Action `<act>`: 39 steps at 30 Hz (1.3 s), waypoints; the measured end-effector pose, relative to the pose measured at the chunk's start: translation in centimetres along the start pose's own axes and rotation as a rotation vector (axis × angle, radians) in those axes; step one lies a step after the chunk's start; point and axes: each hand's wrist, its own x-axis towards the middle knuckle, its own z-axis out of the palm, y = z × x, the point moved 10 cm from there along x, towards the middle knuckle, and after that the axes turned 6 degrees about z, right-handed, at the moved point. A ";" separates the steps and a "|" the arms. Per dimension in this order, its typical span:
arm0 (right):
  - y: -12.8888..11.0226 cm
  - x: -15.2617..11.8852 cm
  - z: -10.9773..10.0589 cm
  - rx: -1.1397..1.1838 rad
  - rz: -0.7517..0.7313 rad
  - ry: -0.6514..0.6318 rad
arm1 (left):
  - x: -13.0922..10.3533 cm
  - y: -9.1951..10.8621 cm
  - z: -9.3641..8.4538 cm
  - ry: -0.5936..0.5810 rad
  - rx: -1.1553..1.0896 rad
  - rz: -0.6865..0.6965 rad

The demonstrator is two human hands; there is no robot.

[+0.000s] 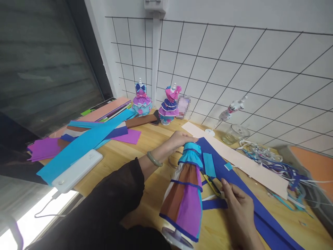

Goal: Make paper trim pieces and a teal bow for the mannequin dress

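A miniature layered dress (191, 198) in brown, purple and light blue, edged in dark blue, stands on a small clear-based stand (177, 238) and leans back. My left hand (179, 139) is closed at its top edge, with the fingertips partly hidden behind it. To the right, my right hand (240, 208) hovers over a dark blue strip (236, 177), thumb and fingers drawn together; I cannot make out what lies between them. Close to those fingertips lies a yellow-and-black tool (212, 185), partly covered. Light blue pieces (209, 165) rest on the dark blue strip.
Two small finished-looking dresses (142, 100) stand by the wall, with a bare white dress form (231, 109) and a glass jar (235, 133) farther right. Colored strips (91, 139) and a white power bank (78, 170) lie left. Tangled ribbons (270, 159) and a pale pink strip (244, 161) lie right.
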 end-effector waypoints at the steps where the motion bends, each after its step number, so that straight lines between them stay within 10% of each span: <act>1: 0.1 0.0 0.0 -0.006 0.007 0.001 | 0.0 -0.2 0.0 -0.013 -0.005 -0.002; 11: -2.4 -0.9 0.1 0.008 -0.048 0.038 | -0.6 1.9 -0.3 0.016 0.217 0.149; 23: -3.3 -0.8 0.1 0.094 -0.025 -0.024 | -4.1 8.6 1.8 -0.085 -0.072 0.301; 39: -16.9 0.3 1.2 0.349 -0.301 -0.269 | -6.3 11.9 1.1 0.009 0.113 0.459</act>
